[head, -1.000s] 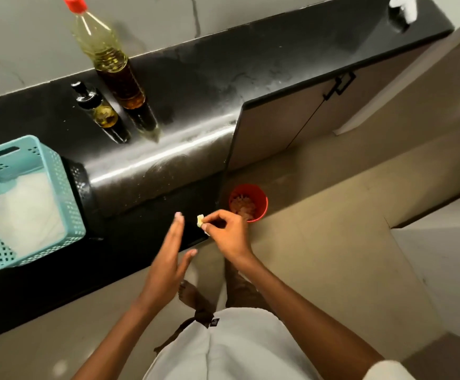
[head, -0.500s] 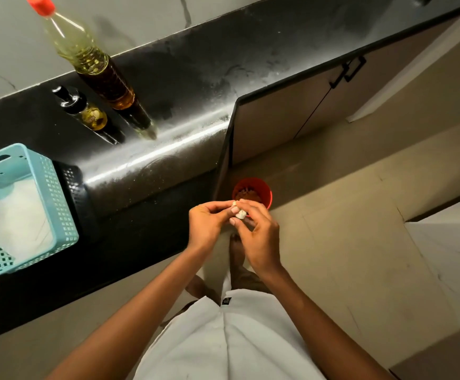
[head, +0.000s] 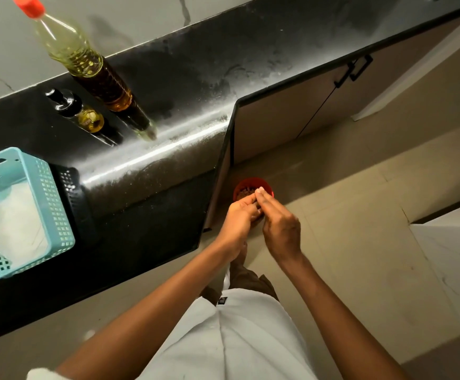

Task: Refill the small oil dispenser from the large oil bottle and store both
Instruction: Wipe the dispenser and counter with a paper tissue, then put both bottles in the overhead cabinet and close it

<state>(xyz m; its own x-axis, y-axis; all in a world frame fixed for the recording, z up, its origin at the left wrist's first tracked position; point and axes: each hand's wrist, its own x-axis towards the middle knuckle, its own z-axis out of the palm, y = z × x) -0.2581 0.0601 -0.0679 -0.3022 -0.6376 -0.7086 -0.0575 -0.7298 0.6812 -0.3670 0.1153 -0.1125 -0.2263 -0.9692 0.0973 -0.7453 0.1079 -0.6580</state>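
Observation:
The large oil bottle [head: 86, 64], clear with a red cap and yellow oil inside, stands on the black counter [head: 196, 78] by the wall. Just left of it stands the small oil dispenser [head: 89, 120] with a black pump top. Both hands are away from the bottles, held together over a red bin [head: 267, 186] on the floor. My left hand [head: 238, 218] is cupped with its fingers curled toward my right hand [head: 280, 229], whose fairly straight fingers press against them. Whether anything lies between the hands is hidden.
A teal perforated basket [head: 56, 204] holding white cloth sits on the counter at the left. Beige cabinet doors with black handles [head: 354, 69] run under the counter at the right. Tiled floor [head: 360, 242] lies around the bin and my feet.
My right hand pinched a small white scrap; my left hand joined it. Both hands have moved right and down over the red bin, and the scrap is no longer visible.

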